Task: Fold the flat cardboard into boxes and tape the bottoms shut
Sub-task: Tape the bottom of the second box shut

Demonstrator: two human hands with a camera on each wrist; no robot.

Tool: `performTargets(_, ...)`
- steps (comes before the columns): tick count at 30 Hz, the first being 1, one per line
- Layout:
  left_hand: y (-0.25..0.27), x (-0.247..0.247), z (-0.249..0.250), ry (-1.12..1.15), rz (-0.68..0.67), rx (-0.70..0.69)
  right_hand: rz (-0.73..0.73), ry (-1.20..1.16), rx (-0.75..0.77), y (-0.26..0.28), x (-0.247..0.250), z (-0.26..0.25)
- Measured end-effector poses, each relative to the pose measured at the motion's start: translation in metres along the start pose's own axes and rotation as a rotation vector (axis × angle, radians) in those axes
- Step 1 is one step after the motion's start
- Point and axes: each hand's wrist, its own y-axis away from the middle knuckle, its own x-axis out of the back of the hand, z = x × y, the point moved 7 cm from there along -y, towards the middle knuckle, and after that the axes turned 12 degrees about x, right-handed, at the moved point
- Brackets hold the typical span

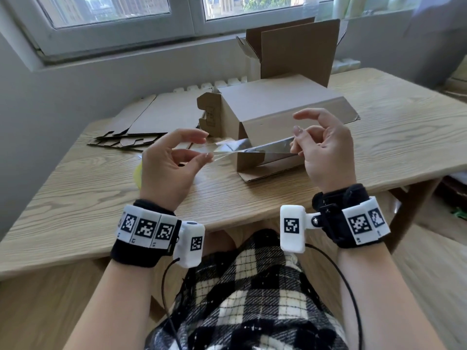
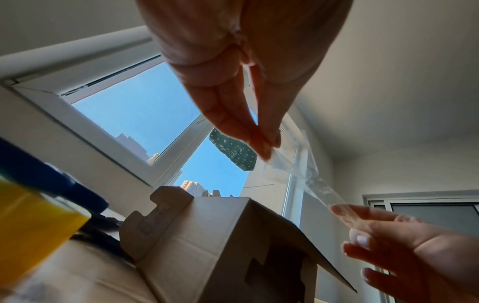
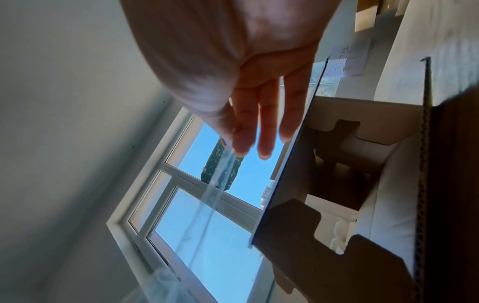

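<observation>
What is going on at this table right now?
A person stretches a strip of clear tape between both hands: left hand pinches one end, right hand the other. A folded cardboard box lies on the wooden table just beyond, with flat cardboard behind it.

A folded box [image 1: 267, 117] is set on the table [image 1: 391, 137]; flat cardboard [image 1: 151, 117] lies left, an open box [image 1: 298, 51] behind.
</observation>
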Motion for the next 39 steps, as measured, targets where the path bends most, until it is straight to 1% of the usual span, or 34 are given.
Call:
performTargets(4,-0.002,0.0,0.0,-0.009,0.067,-0.009,0.008,0.094,0.02,0.002,-0.002,0.011)
performTargets(7,0.003,-0.004,0.003,-0.061,0.11,-0.054,0.044,0.171,0.017,0.005,-0.002,0.02)
performTargets(9,0.007,-0.009,0.005,-0.083,0.115,-0.078,0.076,0.187,0.003,0.005,0.001,0.024)
performTargets(11,0.009,-0.012,0.008,-0.108,0.113,-0.117,0.08,0.17,-0.024,0.004,0.003,0.026)
performTargets(16,0.013,-0.023,0.022,-0.238,0.114,-0.306,0.127,0.031,-0.133,-0.005,0.017,0.031)
performTargets(19,0.018,-0.025,0.022,-0.229,0.127,-0.341,0.142,-0.029,-0.171,-0.006,0.022,0.033)
performTargets(22,0.023,-0.023,0.02,-0.142,0.135,-0.31,0.154,-0.109,-0.227,0.0,0.023,0.037)
performTargets(24,0.022,-0.022,0.017,-0.089,0.128,-0.255,0.161,-0.153,-0.268,0.006,0.019,0.04)
performTargets(26,0.013,-0.02,0.008,0.0,0.116,-0.113,0.162,-0.201,-0.278,0.009,0.014,0.038)
performTargets(27,0.008,-0.021,0.004,0.061,0.089,-0.037,0.16,-0.215,-0.269,0.009,0.012,0.035)
performTargets(28,0.005,-0.022,0.001,0.104,0.058,0.012,0.158,-0.219,-0.252,0.009,0.01,0.031)
performTargets(29,0.003,-0.024,-0.001,0.122,0.035,0.03,0.16,-0.219,-0.232,0.008,0.01,0.026)
performTargets(33,0.011,-0.037,0.001,0.09,0.02,-0.01,0.21,-0.262,-0.156,0.0,0.017,0.003)
performTargets(37,0.02,-0.047,0.001,0.058,-0.017,-0.042,0.211,-0.287,-0.111,-0.004,0.019,-0.015)
performTargets(39,0.022,-0.046,0.001,0.019,0.014,-0.067,0.215,-0.282,-0.108,-0.005,0.019,-0.018)
